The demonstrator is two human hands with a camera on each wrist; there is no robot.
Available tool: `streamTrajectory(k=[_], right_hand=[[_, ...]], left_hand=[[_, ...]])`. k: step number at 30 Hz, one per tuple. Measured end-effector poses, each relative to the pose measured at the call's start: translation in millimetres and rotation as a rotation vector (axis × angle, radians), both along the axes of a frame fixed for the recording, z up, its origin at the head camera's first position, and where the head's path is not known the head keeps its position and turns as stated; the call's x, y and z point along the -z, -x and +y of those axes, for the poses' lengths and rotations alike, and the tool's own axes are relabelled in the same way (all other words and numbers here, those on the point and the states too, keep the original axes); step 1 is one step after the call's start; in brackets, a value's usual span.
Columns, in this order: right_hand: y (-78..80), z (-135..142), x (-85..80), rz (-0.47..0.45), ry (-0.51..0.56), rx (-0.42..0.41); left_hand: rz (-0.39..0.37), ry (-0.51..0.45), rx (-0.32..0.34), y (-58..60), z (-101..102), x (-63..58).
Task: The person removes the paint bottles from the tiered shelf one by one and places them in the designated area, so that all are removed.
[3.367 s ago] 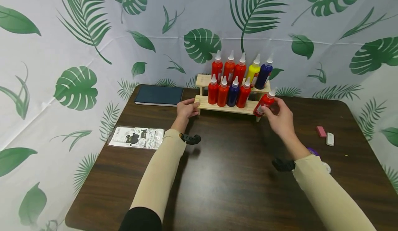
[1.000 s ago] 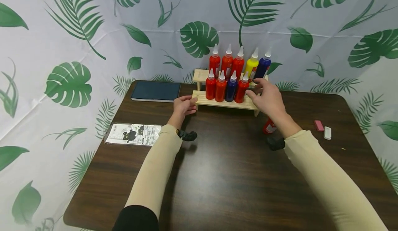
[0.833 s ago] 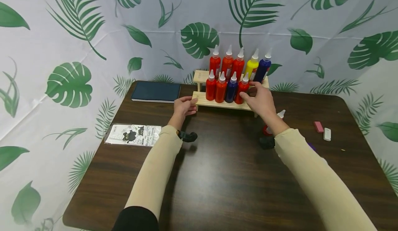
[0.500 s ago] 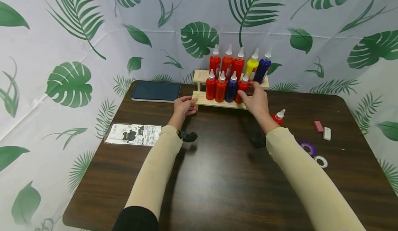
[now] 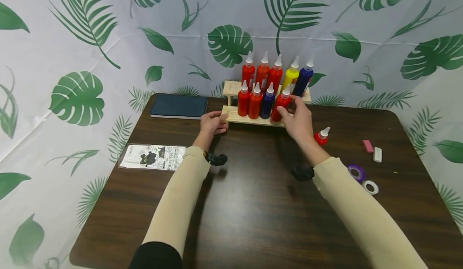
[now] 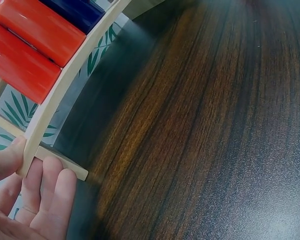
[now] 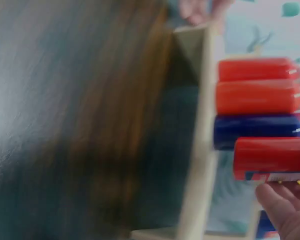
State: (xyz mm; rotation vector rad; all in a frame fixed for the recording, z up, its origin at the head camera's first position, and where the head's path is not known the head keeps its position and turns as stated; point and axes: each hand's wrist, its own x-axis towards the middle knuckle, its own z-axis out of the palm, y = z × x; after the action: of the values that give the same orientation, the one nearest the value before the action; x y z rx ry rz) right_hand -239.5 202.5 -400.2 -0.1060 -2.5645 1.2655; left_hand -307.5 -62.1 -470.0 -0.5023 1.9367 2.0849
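A two-tier wooden rack (image 5: 235,115) carries squeeze bottles with white pointed nozzles. My left hand (image 5: 211,125) pinches the lower shelf's left end, thumb on top and fingers beneath, as the left wrist view shows. My right hand (image 5: 299,120) grips the red squeeze bottle (image 7: 270,157) at the right end of the front row. That bottle leans slightly, and its base stands off from the shelf in the right wrist view. Beside it are a dark blue bottle (image 5: 267,105) and two red-orange ones. Another red bottle (image 5: 321,137) stands on the table, partly hidden by my right wrist.
Behind, the upper tier holds red, yellow (image 5: 290,78) and blue bottles near the patterned cloth. A dark notebook (image 5: 179,106) and a ruler-set packet (image 5: 153,157) lie left. Right lie a pink eraser (image 5: 367,146), a white block (image 5: 377,155) and two tape rolls (image 5: 356,173).
The red bottle once held at the rack's right end now stands on the table. My right hand has moved left to the front row's last red bottle, which now tilts. The left hand stays put.
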Motion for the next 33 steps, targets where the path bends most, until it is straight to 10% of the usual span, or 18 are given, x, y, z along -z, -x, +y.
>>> streamTrajectory(k=[13, 23, 33], right_hand=[[-85.9, 30.9, -43.7, 0.006, 0.002, -0.019], [-143.1, 73.5, 17.4, -0.044, -0.104, -0.026], [-150.1, 89.9, 55.4, -0.03, -0.065, 0.039]], left_hand=[[0.007, 0.013, -0.002, -0.3, 0.5, 0.8], [-0.002, 0.001, -0.013, 1.0, 3.1, -0.4], [0.016, -0.006, -0.009, -0.6, 0.8, 2.0]])
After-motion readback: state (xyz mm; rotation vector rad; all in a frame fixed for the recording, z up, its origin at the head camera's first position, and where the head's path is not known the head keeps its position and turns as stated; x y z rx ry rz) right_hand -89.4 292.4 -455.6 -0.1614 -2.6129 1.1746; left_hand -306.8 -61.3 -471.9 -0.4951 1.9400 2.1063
